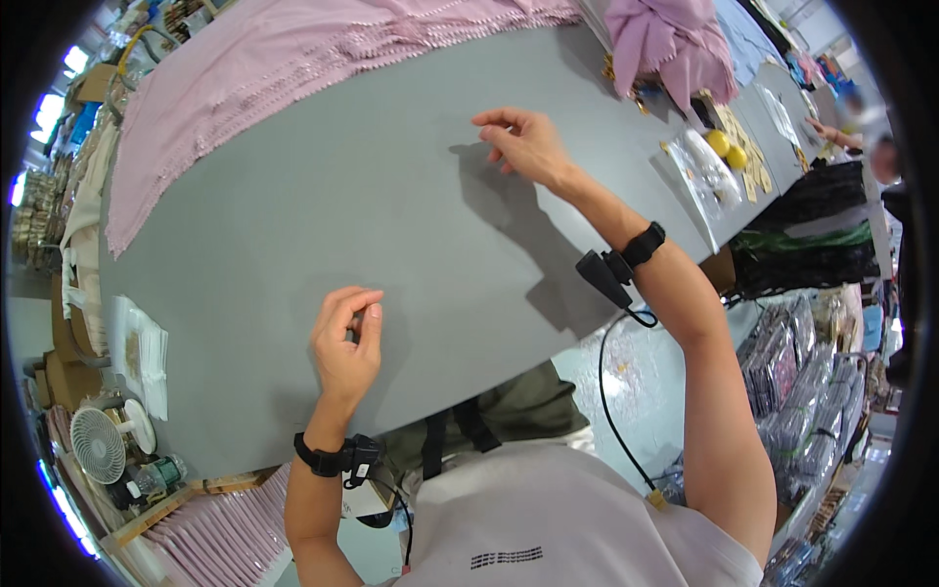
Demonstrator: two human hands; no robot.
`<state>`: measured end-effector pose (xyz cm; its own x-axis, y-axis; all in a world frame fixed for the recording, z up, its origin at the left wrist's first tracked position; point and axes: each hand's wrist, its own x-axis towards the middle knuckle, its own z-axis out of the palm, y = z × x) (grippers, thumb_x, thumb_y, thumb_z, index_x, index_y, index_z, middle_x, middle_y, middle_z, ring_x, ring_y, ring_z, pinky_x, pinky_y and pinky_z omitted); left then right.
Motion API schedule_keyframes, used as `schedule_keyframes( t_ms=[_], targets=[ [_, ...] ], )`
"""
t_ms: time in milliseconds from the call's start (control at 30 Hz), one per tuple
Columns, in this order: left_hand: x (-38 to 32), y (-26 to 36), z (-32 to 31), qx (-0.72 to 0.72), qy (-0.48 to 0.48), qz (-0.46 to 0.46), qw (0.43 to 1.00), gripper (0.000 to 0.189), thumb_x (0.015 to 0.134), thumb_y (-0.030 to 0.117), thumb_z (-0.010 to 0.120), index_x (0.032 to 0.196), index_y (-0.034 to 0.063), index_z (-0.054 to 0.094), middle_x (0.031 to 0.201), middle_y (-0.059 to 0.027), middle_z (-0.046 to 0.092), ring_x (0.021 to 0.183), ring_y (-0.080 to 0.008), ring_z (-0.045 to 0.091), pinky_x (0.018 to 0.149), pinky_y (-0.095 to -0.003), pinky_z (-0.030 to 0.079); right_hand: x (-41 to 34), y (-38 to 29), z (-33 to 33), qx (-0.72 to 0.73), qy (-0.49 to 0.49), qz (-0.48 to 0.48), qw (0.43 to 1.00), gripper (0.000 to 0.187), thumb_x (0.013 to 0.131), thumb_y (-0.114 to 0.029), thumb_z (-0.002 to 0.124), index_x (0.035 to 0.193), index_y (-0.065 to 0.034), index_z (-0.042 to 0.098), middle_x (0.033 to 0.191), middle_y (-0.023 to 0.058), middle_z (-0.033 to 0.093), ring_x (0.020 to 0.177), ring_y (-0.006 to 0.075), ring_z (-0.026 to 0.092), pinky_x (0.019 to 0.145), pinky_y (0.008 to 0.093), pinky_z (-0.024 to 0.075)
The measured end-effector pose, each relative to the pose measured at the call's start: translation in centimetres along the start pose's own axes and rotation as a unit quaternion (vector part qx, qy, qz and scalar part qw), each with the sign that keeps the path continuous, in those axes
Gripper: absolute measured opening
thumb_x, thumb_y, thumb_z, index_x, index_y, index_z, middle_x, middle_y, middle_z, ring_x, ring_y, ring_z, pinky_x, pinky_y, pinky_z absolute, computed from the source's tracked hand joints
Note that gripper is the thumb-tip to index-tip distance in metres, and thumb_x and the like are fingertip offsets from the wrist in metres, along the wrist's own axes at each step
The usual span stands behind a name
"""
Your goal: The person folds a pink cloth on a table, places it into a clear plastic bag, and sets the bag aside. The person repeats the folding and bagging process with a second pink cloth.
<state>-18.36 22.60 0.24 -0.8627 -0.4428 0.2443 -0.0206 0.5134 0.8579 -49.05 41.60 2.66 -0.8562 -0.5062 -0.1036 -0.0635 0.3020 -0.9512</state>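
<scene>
My left hand [346, 337] hovers over the near part of the grey table [293, 220], its fingers loosely curled and the thumb close to the index finger. I see nothing in it. Farther out and to the right, my right hand [530, 145] is held above the tabletop, casting a shadow; its fingers are bent, apart from the thumb, and empty. Beyond both hands a pink cloth [293, 81] with a shiny beaded edge lies along the table's far side. A bunched heap of similar pink fabric [671, 48] rests at the far right.
At the right lie a clear plastic bag [704, 172], yellow round objects [726, 149] and paper tags [754, 174]. White packets [143, 359] lie at the left edge, near a small white fan [99, 445] and a plastic bottle [158, 475]. A co-worker's hand [825, 132] shows far right.
</scene>
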Motion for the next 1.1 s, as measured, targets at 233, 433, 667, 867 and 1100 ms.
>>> schedule_keyframes(
  t_ms=[233, 433, 667, 867, 1100],
  targets=[
    [1.6, -1.6, -0.6, 0.090, 0.013, 0.050, 0.995, 0.014, 0.092, -0.002, 0.068, 0.103, 0.0036, 0.075, 0.102, -0.0067, 0.069, 0.066, -0.0099, 0.056, 0.055, -0.0251, 0.043, 9.4, -0.5, -2.5, -0.029, 0.078, -0.011, 0.996, 0.030, 0.096, -0.017, 0.062, 0.118, -0.0028, 0.076, 0.094, 0.0049, 0.075, 0.078, 0.0129, 0.071, 0.066, 0.0290, 0.0592],
    [1.4, -1.3, -0.2, 0.087, 0.006, 0.042, 0.995, 0.016, 0.092, -0.002, 0.069, 0.105, 0.0048, 0.076, 0.101, -0.0065, 0.069, 0.069, -0.0112, 0.059, 0.055, -0.0246, 0.042, 12.1, 0.4, -0.9, 0.000, 0.098, 0.030, 0.995, 0.030, 0.097, -0.015, 0.061, 0.121, -0.0014, 0.074, 0.099, 0.0038, 0.073, 0.079, 0.0113, 0.068, 0.069, 0.0268, 0.0570],
    [4.8, 4.3, 3.0, -0.016, -0.017, 0.077, 0.997, 0.018, 0.092, 0.002, 0.072, 0.109, 0.0056, 0.076, 0.104, -0.0081, 0.071, 0.077, -0.0161, 0.064, 0.066, -0.0285, 0.052, 10.8, -1.0, 3.7, -0.153, 0.146, -0.088, 0.973, 0.034, 0.089, -0.017, 0.058, 0.114, -0.0057, 0.078, 0.099, 0.0178, 0.078, 0.092, 0.0324, 0.075, 0.088, 0.0415, 0.0588],
    [8.3, 11.9, 7.6, -0.104, -0.061, 0.126, 0.985, 0.024, 0.090, 0.015, 0.079, 0.111, 0.0035, 0.073, 0.102, -0.0077, 0.071, 0.082, -0.0193, 0.064, 0.074, -0.0310, 0.053, 6.4, -5.0, 9.1, -0.434, 0.097, -0.230, 0.866, 0.020, 0.092, -0.017, 0.062, 0.105, -0.0086, 0.074, 0.112, 0.0141, 0.070, 0.096, 0.0344, 0.072, 0.080, 0.0488, 0.0567],
    [6.4, 14.5, 6.7, -0.067, -0.142, 0.013, 0.987, 0.033, 0.089, 0.026, 0.085, 0.107, 0.0000, 0.073, 0.088, -0.0016, 0.071, 0.079, -0.0104, 0.057, 0.073, -0.0277, 0.050, 3.4, -6.7, 9.6, -0.472, 0.072, -0.231, 0.848, 0.017, 0.088, -0.013, 0.067, 0.102, -0.0069, 0.074, 0.115, 0.0157, 0.070, 0.103, 0.0326, 0.072, 0.085, 0.0445, 0.0571]
  ],
)
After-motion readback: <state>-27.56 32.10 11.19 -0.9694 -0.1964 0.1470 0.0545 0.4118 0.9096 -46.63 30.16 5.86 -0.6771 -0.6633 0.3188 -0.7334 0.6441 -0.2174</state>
